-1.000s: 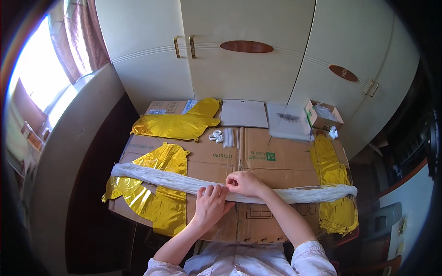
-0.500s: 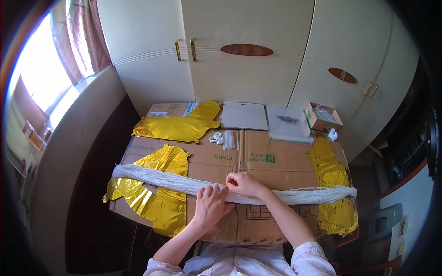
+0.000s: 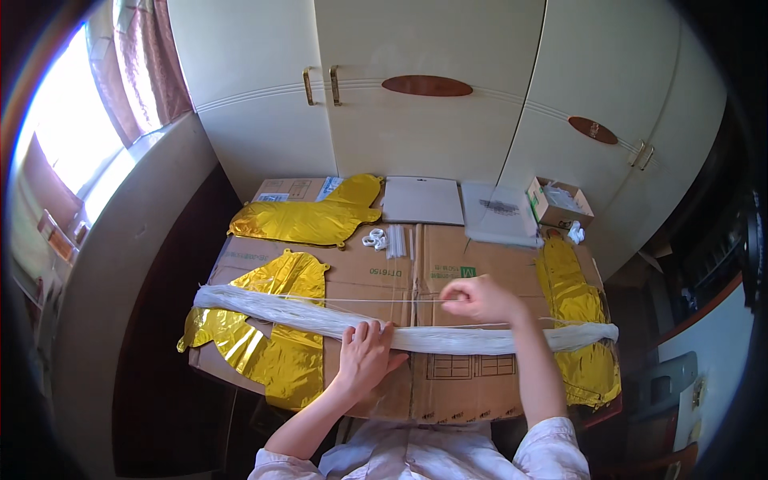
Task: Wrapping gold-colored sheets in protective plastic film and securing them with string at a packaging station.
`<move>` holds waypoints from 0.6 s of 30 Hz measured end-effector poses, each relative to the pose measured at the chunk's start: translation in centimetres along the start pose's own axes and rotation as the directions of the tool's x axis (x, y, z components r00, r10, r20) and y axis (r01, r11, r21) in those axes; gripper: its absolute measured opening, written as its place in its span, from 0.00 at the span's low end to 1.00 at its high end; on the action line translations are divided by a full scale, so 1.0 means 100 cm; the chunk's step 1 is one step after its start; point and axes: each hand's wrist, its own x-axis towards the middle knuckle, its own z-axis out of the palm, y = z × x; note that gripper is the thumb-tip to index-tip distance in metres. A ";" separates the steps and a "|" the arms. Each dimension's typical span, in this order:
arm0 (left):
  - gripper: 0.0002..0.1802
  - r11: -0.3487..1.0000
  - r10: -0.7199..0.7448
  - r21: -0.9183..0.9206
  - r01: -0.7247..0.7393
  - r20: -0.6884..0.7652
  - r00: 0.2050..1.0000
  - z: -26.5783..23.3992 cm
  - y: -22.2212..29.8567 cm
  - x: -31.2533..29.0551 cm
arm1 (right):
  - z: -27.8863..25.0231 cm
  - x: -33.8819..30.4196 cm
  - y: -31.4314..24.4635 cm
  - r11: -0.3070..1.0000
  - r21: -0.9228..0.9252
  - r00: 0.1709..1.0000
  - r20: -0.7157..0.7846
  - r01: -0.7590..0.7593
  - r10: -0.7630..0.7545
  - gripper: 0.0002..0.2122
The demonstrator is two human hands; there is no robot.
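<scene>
A long hank of white string point(image 3: 264, 310) stretches across the cardboard from left to right. My left hand point(image 3: 366, 352) holds the hank down near its middle, fingers over the top. Just above the hank, my right hand point(image 3: 482, 299) is closed in a pinch on a thin white strand point(image 3: 376, 302), which runs left from the fingers back toward the hank. Beneath the hank's left part lies a gold foil balloon point(image 3: 296, 360), uninflated. A folded gold foil balloon point(image 3: 580, 376) is under its right end.
Flattened cardboard point(image 3: 384, 276) covers the table. Farther back lie another gold foil balloon point(image 3: 296, 224), white ribbon rolls point(image 3: 374, 238), clear straws point(image 3: 396, 242), a pale flat panel point(image 3: 423, 201), a clear plastic bag point(image 3: 500, 220) and a small open box point(image 3: 560, 210). Cabinets point(image 3: 432, 40) stand behind.
My right hand has moved right and away from the hank, drawing a strand out from it. My left hand stays in place on the hank.
</scene>
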 end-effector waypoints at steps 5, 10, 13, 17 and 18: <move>0.28 0.999 0.025 -0.046 -0.027 -0.033 0.999 -0.011 0.004 -0.001 | -0.032 -0.047 -0.014 0.997 0.069 0.994 -0.093 -0.046 0.053 0.07; 0.20 0.988 0.032 -0.144 -0.060 -0.190 0.981 -0.035 0.024 0.023 | -0.009 -0.058 -0.012 0.990 0.086 0.990 -0.101 0.108 -0.099 0.07; 0.08 0.987 0.074 -0.127 -0.094 -0.158 0.985 -0.036 0.029 0.033 | 0.006 -0.055 -0.015 0.982 0.150 0.993 -0.055 0.112 -0.104 0.07; 0.08 0.939 0.146 -0.281 -0.198 -0.194 0.970 -0.037 0.042 0.039 | 0.028 -0.052 -0.002 0.971 0.220 0.995 -0.031 0.097 -0.092 0.12; 0.08 0.923 0.155 -0.321 -0.211 -0.192 0.969 -0.036 0.045 0.038 | 0.034 -0.048 0.002 0.963 0.257 0.997 -0.025 0.083 -0.079 0.14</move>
